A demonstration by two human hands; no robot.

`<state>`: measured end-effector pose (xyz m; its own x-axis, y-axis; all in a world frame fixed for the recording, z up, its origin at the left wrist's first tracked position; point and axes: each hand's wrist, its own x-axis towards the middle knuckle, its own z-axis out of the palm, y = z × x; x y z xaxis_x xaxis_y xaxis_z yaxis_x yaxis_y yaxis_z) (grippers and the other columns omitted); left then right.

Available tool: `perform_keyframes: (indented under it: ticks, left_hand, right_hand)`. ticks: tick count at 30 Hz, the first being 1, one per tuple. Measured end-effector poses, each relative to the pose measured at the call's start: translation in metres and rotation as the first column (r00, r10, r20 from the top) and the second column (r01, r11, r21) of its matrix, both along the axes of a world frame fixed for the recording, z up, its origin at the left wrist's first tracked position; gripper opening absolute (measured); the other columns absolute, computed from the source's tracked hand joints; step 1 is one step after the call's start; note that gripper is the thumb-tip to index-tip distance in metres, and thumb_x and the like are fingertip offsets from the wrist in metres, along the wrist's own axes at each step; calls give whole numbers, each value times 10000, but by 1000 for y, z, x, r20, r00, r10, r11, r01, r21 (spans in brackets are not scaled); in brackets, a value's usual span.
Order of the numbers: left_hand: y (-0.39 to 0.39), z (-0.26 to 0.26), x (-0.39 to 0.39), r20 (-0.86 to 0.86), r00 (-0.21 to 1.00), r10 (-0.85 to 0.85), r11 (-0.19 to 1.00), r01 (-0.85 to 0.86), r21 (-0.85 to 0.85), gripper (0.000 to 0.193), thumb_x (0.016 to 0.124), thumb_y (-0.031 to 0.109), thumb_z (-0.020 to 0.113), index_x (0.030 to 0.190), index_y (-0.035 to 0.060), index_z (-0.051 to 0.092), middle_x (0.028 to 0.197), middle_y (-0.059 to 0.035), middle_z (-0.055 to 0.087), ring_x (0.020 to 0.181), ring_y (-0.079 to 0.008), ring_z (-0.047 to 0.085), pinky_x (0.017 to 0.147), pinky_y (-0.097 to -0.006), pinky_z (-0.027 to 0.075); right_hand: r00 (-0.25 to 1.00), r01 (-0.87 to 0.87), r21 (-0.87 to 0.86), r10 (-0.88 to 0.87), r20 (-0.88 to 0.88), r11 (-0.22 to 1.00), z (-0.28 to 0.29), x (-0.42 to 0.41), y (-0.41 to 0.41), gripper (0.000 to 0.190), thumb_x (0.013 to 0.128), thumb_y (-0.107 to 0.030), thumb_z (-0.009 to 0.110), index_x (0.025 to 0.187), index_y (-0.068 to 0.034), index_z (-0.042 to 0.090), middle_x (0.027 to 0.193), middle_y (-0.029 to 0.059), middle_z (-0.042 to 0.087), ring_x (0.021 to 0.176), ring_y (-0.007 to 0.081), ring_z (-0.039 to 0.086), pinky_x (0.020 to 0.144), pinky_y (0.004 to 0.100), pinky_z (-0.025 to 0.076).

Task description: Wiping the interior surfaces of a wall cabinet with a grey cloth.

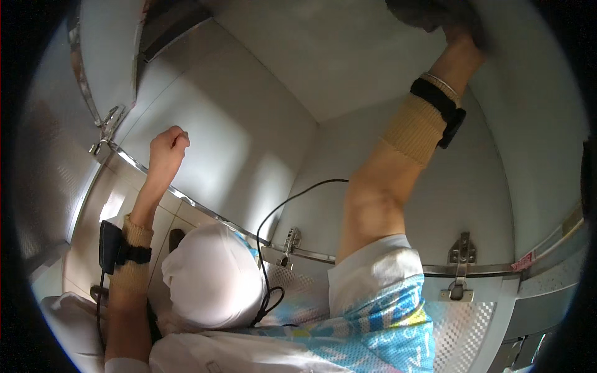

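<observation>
My left hand (169, 145) is curled into a loose fist above the pale inner panel (205, 126) of a large metal-edged compartment. No object shows in it. At the upper right, my right arm reaches far into the compartment. My right hand (461, 39) is partly covered by a dark, blurred cloth-like thing (419, 13), which it holds against or close to the grey wall (527, 60). Tan knitted bands with black strapped devices circle both forearms.
Metal toggle latches (461, 261) line the compartment's metal rim (200, 205). A black cable (289, 199) loops toward my right arm. A rounded white fabric shape (212, 277) sits low in the middle. Tiled floor (163, 228) shows beyond the rim, beside an open metal door (51, 154).
</observation>
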<state>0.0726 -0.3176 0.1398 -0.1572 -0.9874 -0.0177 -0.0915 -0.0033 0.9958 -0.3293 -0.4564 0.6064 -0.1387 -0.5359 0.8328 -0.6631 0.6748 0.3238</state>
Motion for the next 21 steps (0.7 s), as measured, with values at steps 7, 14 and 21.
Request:
perform_keyframes:
  ticks: [7, 14, 21]
  left_hand:
    - [-3, 30, -50, -153, 987, -49, 999, 47, -17, 193, 827, 139, 525, 723, -15, 579, 551, -45, 480, 510, -106, 430, 497, -285, 357]
    - [21, 72, -67, -169, 965, -202, 977, 210, 34, 178, 838, 88, 452, 710, 15, 552, 610, 9, 461, 578, -65, 405, 520, -238, 310]
    - [23, 60, -86, -288, 939, -185, 979, 202, 28, 202, 860, 156, 513, 758, 13, 612, 568, 7, 475, 526, -76, 413, 484, -254, 334]
  right_hand:
    - [989, 141, -78, -138, 48, 987, -26, -56, 97, 352, 845, -190, 629, 1045, 92, 561, 1066, 271, 558, 982, 286, 595, 775, 389, 531]
    - [985, 156, -219, -135, 105, 963, -22, -10, 201, 375, 846, -193, 622, 1079, 89, 539, 1108, 274, 534, 1010, 294, 582, 797, 390, 526]
    - [970, 141, -487, -22, 242, 862, -38, 113, 303, 400, 847, -195, 615, 1114, 86, 517, 1151, 277, 509, 1037, 302, 568, 818, 390, 520]
